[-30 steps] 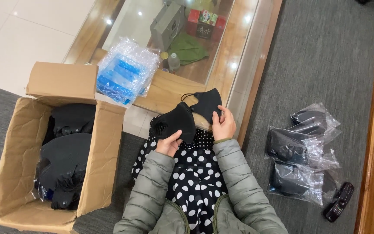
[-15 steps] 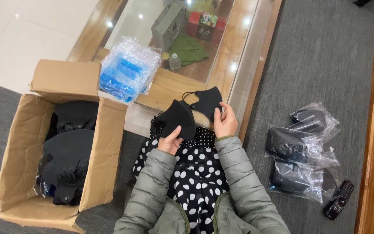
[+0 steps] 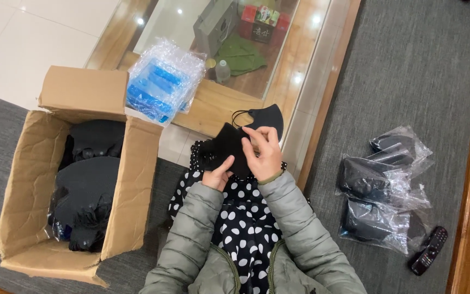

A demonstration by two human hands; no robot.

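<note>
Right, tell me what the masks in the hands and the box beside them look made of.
Black face masks: soft matte fabric by the look, thin ear loops, bending in both hands.
Open box: brown corrugated cardboard, dull, flaps creased and bent.

A home living room: grey carpet [image 3: 409,65], glass-topped wooden coffee table [image 3: 229,106], remote control [image 3: 430,250] on the floor.

Held between the left hand [image 3: 217,175] and right hand [image 3: 263,152]: a stack of black fabric face masks [image 3: 234,148], over a black skirt with white polka dots [image 3: 243,218]. Left of the hands, an open brown cardboard box [image 3: 131,190] holding more masks; beyond it, a clear bubble-wrap bundle of blue packs [image 3: 161,87]. Right of the hands, clear plastic bags of masks [image 3: 382,190] on grey carpet [image 3: 409,71], a dark remote control [image 3: 430,250] just beside them.
</note>
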